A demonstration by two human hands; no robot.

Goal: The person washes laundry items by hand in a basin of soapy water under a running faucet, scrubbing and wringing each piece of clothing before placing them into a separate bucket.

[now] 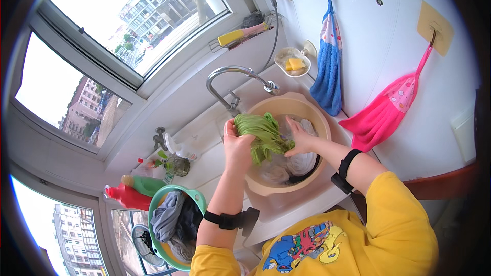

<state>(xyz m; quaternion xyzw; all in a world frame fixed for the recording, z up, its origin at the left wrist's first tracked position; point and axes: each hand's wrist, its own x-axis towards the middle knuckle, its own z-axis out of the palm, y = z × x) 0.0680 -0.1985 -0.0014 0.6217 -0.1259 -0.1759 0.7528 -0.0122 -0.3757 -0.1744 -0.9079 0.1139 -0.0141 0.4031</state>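
Note:
My left hand (238, 142) grips a bunched light-green cloth (262, 128), thumb in front and fingers behind it. The wet-looking cloth hangs in folds over a beige plastic basin (324, 122). At its right side my right hand (301, 138) has its fingers spread, the thumb close to the cloth's lower edge; whether it touches is hard to tell. Cloudy water fills part of the basin, with white fabric (303, 164) and some dark fabric (307, 176) in it. The basin sits in a light-coloured sink (270, 203), below a chrome gooseneck faucet (226, 69).
Clothes lie in a green-rimmed basin (156, 195) at lower left, beside red (128, 196) and green (142, 184) bottles. A spray bottle (182, 147) and potted plant (176, 165) line the ledge. Blue (328, 73) and pink (387, 111) towels hang near a soap dish (284, 55).

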